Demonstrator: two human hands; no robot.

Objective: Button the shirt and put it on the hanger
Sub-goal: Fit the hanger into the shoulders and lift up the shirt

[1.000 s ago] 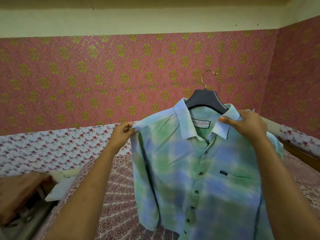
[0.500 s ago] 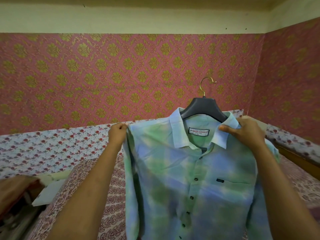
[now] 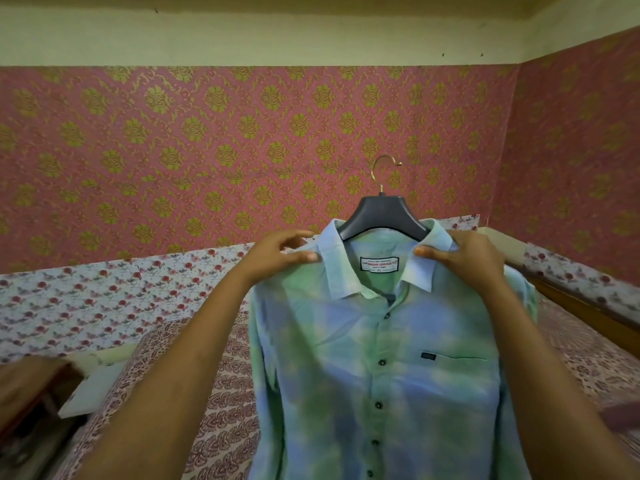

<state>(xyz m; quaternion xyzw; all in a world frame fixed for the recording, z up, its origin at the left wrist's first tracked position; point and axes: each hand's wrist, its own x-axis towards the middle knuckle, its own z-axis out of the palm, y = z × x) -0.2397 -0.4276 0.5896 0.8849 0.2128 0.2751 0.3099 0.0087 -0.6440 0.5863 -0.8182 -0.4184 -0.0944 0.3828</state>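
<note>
A green and blue tie-dye shirt (image 3: 388, 368) hangs in the air in front of me, its front buttoned with dark buttons. A dark hanger (image 3: 381, 214) with a gold hook sits inside its collar. My left hand (image 3: 280, 254) pinches the shirt's shoulder just left of the collar. My right hand (image 3: 467, 254) grips the right side of the collar and the shoulder. The hanger's arms are hidden under the fabric.
Below the shirt lies a bed (image 3: 221, 393) with a red patterned cover and a floral sheet (image 3: 86, 299) along the pink wallpapered wall. A white flat object (image 3: 93, 386) and brown clutter lie at the lower left. A wooden bed edge (image 3: 581, 313) runs on the right.
My left hand has moved right, from the shirt's outer shoulder to the spot beside the collar. The left shoulder now drops down over the hanger. The right hand has kept its hold.
</note>
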